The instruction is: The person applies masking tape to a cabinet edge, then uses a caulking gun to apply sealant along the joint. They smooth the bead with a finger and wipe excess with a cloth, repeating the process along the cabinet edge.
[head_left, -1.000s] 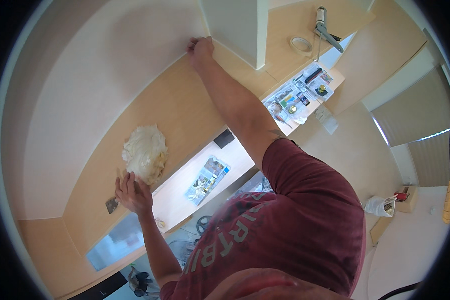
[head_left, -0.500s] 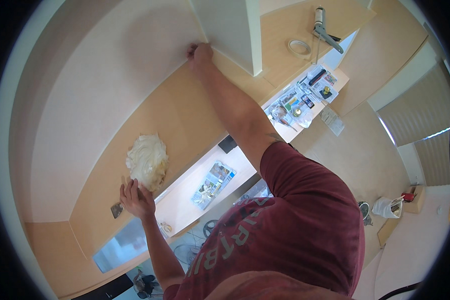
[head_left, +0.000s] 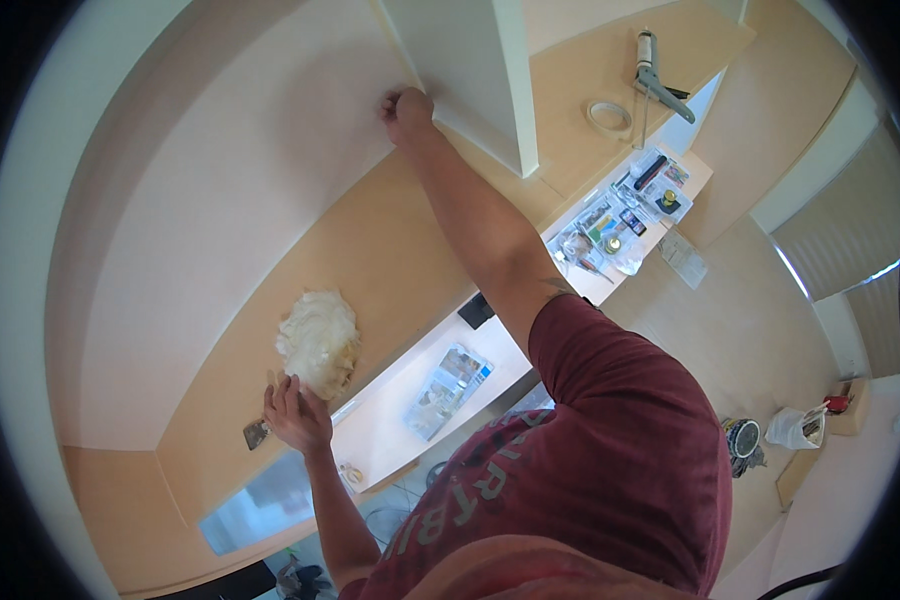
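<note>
My right hand (head_left: 408,112) is far out at the inner corner where the curved pale wall (head_left: 270,150) meets a white upright panel (head_left: 475,90). Its fingers are curled in a closed grip against the corner; what they hold, if anything, is hidden. A thin cream line runs up that corner above the hand. My left hand (head_left: 298,414) rests open on the wood-coloured ledge (head_left: 390,215), fingers spread. Its fingertips lie beside a soft, wrinkled off-white mass (head_left: 318,343), which they may touch. Left of that hand sits a small, dirty scraper-like blade (head_left: 256,434).
A caulking gun (head_left: 655,80) and a tape roll (head_left: 609,119) lie on the ledge past the panel. On the lower shelf are newspaper with small tools and jars (head_left: 610,225) and another newspaper sheet (head_left: 448,390). A bucket (head_left: 741,438) and white bag (head_left: 795,428) stand at right.
The view has shifted, so the scene sits lower and further right. My right hand has slid slightly up the corner. My left hand keeps its place beside the off-white mass.
</note>
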{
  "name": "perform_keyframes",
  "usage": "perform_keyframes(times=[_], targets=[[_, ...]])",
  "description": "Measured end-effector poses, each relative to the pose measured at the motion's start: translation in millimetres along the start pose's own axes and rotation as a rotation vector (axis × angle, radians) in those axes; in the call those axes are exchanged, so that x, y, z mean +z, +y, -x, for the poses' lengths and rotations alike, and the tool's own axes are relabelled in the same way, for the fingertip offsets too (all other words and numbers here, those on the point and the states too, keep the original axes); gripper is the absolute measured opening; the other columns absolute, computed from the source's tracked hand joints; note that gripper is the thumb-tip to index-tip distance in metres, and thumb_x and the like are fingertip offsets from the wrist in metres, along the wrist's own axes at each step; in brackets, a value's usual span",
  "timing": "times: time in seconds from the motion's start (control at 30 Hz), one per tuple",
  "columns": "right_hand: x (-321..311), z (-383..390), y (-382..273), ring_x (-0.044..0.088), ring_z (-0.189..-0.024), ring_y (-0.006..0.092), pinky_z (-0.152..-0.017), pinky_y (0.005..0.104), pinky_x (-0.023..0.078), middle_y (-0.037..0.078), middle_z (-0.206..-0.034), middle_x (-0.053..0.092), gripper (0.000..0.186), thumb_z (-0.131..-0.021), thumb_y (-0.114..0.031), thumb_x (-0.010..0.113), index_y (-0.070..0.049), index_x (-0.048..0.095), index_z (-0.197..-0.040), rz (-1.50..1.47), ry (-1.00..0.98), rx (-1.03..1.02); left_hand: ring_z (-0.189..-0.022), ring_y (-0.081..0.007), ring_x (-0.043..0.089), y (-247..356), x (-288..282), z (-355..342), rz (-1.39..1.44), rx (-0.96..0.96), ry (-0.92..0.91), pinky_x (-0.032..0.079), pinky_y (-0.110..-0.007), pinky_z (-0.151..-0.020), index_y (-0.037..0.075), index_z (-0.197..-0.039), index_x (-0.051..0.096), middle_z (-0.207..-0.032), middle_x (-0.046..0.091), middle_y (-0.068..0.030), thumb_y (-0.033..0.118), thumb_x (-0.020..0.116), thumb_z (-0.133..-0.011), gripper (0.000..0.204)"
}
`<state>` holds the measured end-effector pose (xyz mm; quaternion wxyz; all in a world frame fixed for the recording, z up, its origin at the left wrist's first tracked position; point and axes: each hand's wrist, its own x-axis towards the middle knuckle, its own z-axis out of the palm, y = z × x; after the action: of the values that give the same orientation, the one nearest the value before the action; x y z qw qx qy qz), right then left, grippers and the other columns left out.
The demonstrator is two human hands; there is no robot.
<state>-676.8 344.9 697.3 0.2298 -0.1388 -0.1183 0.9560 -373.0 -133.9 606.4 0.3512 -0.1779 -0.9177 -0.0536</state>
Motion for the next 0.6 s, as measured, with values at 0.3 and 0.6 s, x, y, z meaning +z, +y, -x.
perform_keyframes(times=[0.3,0.6], targets=[[93,16,-28,0.050,-0.061,0.0180,-0.054,0.0335,0.044,0.012,-0.084,0.059,0.019,-0.103,-0.007,0.031,-0.004,0.047,-0.113,-0.197,0.032,0.050,-0.125,-0.0450,0.058,3,0,2,-0.011,0.008,0.032,0.044,-0.058,-0.107,0.010,-0.117,0.074,-0.123,0.073,-0.0109,0.021,0.067,-0.089,0.031],[214,48,-69,0.053,-0.065,0.0233,-0.057,0.0411,0.047,0.022,-0.093,0.064,0.028,-0.105,-0.010,0.034,-0.003,0.045,-0.130,-0.111,-0.216,-0.089,-0.125,-0.0441,0.058,1,4,-4,-0.009,0.016,0.037,0.043,-0.059,-0.106,0.011,-0.117,0.075,-0.123,0.073,-0.0097,0.023,0.068,-0.088,0.032]])
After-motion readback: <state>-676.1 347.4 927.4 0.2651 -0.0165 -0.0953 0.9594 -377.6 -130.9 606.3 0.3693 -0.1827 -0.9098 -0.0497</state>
